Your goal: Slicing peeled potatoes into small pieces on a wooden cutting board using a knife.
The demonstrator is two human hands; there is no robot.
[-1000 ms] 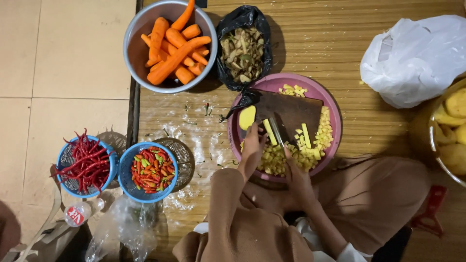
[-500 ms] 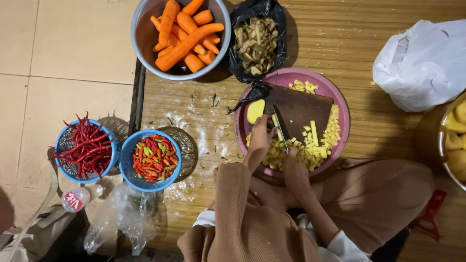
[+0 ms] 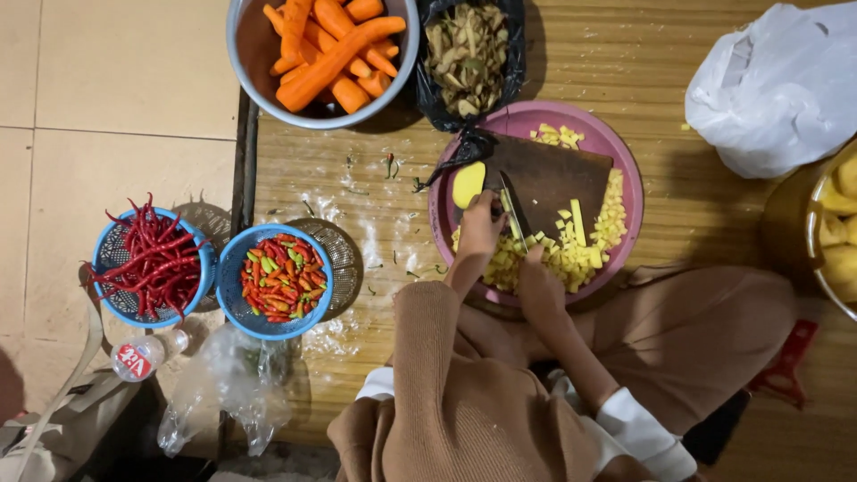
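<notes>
Head view, looking straight down: I sit on a woven straw mat [image 3: 625, 62] with a round pink plastic tray [image 3: 625, 143] in front of my knees, and on it a dark brown wooden cutting board [image 3: 558, 174]. My left hand [image 3: 480, 228] pins a pale yellow potato strip [image 3: 511, 210] to the board's near left part, fingers curled down on it. My right hand [image 3: 538, 284] is clenched on the handle of a dark-bladed kitchen knife [image 3: 515, 205]; the blade runs away from me, just beside my left fingertips and almost touching them.

The strip lies along the blade, right under it; its far end I cannot make out. The left hand is the nearer of the two to it. A yellow half potato [image 3: 468, 184] rests just beyond my left fingers at the board's left end. Another yellow potato stick [image 3: 577, 222] lies apart to the right, its long axis pointing away from me. Small yellow potato cubes [image 3: 571, 254] heap along the tray's near and right edge.

Beyond the tray sit a black plastic bag of peelings [image 3: 469, 54] and a grey metal bowl of peeled orange carrots [image 3: 323, 49]. To my left stand two blue plastic baskets, one of long red chillies [image 3: 152, 263], one of cut red and green chillies [image 3: 277, 278]. A white plastic bag [image 3: 777, 89] lies to the right.
</notes>
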